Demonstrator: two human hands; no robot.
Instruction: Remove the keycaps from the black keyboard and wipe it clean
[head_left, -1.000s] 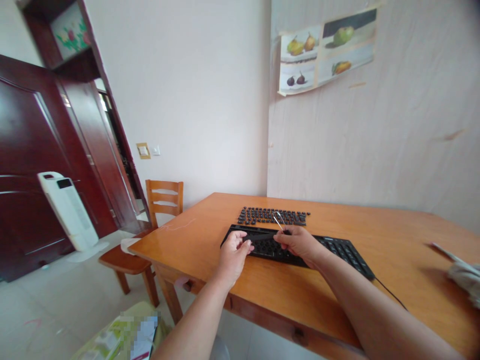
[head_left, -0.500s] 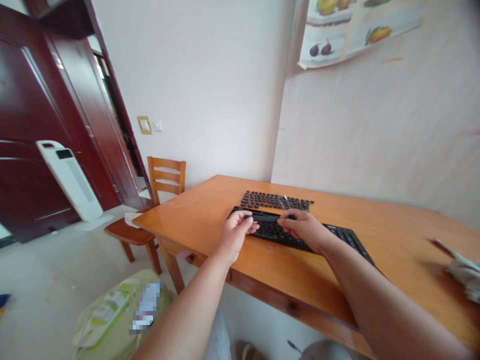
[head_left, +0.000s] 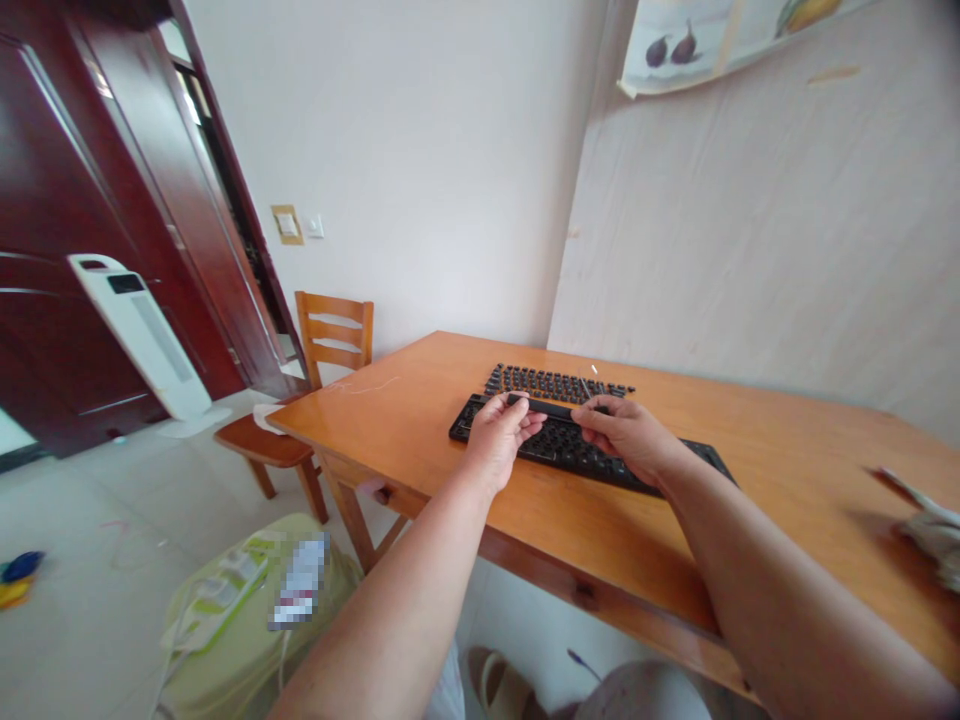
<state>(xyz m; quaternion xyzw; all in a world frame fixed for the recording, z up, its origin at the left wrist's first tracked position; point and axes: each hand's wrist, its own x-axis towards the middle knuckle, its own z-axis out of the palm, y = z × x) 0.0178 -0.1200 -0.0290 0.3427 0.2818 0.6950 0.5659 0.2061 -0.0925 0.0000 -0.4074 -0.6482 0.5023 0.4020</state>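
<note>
My two bare hands meet over a wooden table (head_left: pixel 810 480), both grasping one slim black bar (head_left: pixel 553 409) between them, just past 12 o'clock from where I sit. The bar is long, narrow and straight-edged, plain dark along its length, lying roughly level from left to right; any finer marking is too small to make out. My left hand (head_left: pixel 499 435) pinches its 9 o'clock end between thumb and fingers, and my right hand (head_left: pixel 622 432) pinches its 3 o'clock end. Thin, pale wires of a small tool (head_left: pixel 587 386) rise from my right hand towards 11 o'clock, with a bright tip. Below the hands lies a long black keyboard (head_left: pixel 559 449), its surface bumpy and glossy, its far end partly hidden under my right forearm. I can't tell whether the bar touches it. Beyond, at 12 o'clock from the keyboard, small black keycaps (head_left: pixel 536 382) sit in close rows on the orange-brown wood. A wooden chair (head_left: pixel 337 330) stands near the table at 11 o'clock, and a greyish cloth (head_left: pixel 934 545) lies towards 2 o'clock.
</note>
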